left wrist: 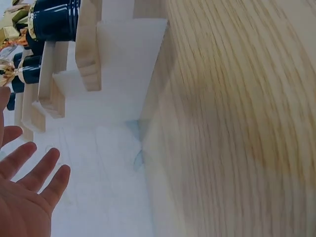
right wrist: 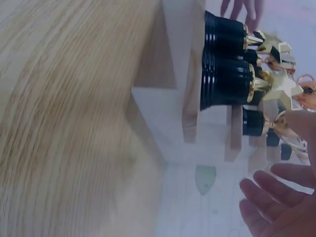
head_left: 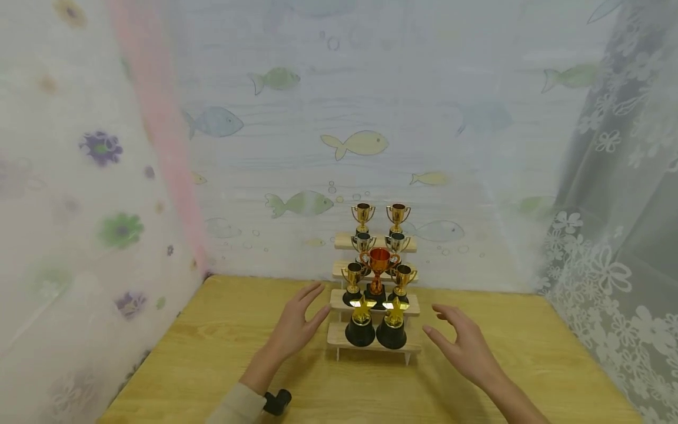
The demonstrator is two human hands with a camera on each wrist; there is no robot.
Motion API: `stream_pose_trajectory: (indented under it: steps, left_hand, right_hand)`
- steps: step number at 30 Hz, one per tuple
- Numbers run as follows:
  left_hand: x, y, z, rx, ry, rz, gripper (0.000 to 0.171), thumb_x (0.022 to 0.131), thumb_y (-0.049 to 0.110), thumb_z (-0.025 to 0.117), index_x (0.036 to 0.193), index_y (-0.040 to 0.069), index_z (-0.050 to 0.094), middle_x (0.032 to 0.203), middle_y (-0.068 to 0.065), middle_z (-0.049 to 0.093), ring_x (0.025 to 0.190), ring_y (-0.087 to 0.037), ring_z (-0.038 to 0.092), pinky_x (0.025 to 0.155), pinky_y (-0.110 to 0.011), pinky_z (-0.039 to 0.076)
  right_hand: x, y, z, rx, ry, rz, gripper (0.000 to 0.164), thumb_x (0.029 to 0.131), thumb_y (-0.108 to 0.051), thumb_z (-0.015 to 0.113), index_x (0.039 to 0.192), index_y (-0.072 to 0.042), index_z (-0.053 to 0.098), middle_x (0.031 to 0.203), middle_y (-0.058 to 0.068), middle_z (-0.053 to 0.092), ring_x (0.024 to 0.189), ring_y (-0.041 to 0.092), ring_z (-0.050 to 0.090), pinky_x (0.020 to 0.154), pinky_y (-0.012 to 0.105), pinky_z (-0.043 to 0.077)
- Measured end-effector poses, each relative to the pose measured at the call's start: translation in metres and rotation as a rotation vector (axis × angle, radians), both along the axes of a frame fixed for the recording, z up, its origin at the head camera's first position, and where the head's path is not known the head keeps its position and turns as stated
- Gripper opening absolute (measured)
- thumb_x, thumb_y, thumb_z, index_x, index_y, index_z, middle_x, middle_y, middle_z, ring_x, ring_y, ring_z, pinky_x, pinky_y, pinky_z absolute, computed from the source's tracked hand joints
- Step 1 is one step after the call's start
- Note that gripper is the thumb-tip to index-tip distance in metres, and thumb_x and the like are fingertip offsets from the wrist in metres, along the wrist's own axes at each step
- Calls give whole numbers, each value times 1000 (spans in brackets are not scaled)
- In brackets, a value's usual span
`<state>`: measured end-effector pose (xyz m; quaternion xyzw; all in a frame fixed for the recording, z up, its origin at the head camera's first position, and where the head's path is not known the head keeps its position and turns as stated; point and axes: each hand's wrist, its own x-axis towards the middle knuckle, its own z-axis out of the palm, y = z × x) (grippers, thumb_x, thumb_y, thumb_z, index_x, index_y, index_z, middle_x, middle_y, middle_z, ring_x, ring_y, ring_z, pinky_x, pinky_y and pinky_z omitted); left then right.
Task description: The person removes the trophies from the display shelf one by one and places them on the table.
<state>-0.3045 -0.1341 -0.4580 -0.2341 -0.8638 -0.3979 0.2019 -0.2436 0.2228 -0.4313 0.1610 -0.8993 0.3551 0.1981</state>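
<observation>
Pale wooden four-tier stepped stand with white side supports (head_left: 336,334) on a yellowish wood-grain table (head_left: 344,388), before a pale fish-print cloth (head_left: 424,118). Lowest tier: two shiny gold star trophies (head_left: 360,333), side by side on rounded, ribbed black bases, gold collar beneath each star. Second tier: glossy orange-red two-handled cup (head_left: 379,261) on a black base, tallest-looking, between two smaller gold two-handled cups (head_left: 404,275). Third tier: two silver-toned cups (head_left: 363,242), partly hidden behind the orange-red one. Top tier: two gold cups (head_left: 362,213), upright, dark bases. Left hand (head_left: 296,321) just beside the stand's left edge, grip wide, fingers extended, thumb apart. Right hand (head_left: 466,344) near the right edge, likewise wide, fingers slightly bent. Both apart from the trophies.
</observation>
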Motion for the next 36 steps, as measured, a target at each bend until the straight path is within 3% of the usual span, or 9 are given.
stream_pose_trajectory:
  steps: [7,13,25,31,36]
  left_hand:
    - [-13,12,6,57,14,-5,50,103,30,66,144,2,58,151,-17,52,140,-37,49,112,-55,43]
    - [-21,19,5,87,8,-11,47,102,27,66,141,0,60,149,-17,54,127,-35,59,101,-53,53]
    - [-26,29,-11,171,-21,-23,44,102,24,66,136,-4,63,147,-19,56,121,-37,63,95,-58,55]
    - [-24,32,-18,197,-65,-19,42,102,24,67,136,-1,65,148,-15,56,122,-33,64,96,-52,56]
    - [-22,35,-20,228,-45,-34,39,102,18,67,131,-7,66,144,-19,58,122,-37,64,95,-49,57]
  right_hand:
    - [-10,-12,2,-24,1,5,48,95,-27,76,132,2,64,128,18,68,115,39,65,97,60,53]
    - [-14,-21,0,-51,-27,33,48,93,-25,78,129,3,65,126,18,68,111,38,66,96,59,53]
    - [-11,-34,-15,-128,-108,26,50,88,-26,83,127,1,68,122,16,70,107,34,67,96,56,54]
    - [-10,-41,-20,-149,-141,29,47,87,-25,84,127,-5,69,121,13,71,102,29,67,92,55,55]
    - [-9,-45,-22,-148,-143,21,46,88,-26,83,127,-4,70,122,12,71,101,27,67,89,51,57]
